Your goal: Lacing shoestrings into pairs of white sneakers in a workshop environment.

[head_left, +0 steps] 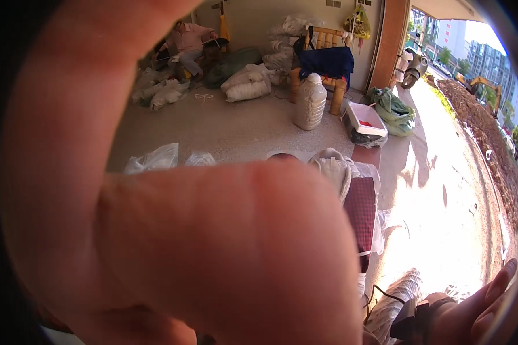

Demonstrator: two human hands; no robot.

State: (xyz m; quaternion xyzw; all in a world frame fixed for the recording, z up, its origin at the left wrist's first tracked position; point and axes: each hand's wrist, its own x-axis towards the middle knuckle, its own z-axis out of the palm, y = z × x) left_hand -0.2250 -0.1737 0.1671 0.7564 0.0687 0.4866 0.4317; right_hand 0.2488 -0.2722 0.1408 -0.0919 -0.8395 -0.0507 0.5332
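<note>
My left hand (pixel 230 247) looms very close to the camera. Its blurred, bent fingers cover the left side and lower middle of the head view. The fingertips run out of sight, so whether they hold anything is hidden. At the lower right edge is my right hand (pixel 489 305), its fingers straight and partly cut off, with nothing visible in them. A black strap-like item (pixel 406 322) with a thin dark cable lies at that wrist, beside a pale patterned sleeve (pixel 397 296). Past my left hand show a grey shoe (pixel 332 168) and a dark red checked cloth (pixel 361 215).
A bamboo chair (pixel 328 39) bears a blue cloth (pixel 331 62). Near it stand a plastic jug (pixel 311 103), a white box (pixel 367 119) and a green bag (pixel 394 115). White sacks (pixel 247 83) lie farther back, near a seated person (pixel 190 43). A scooter (pixel 415 66) is outside.
</note>
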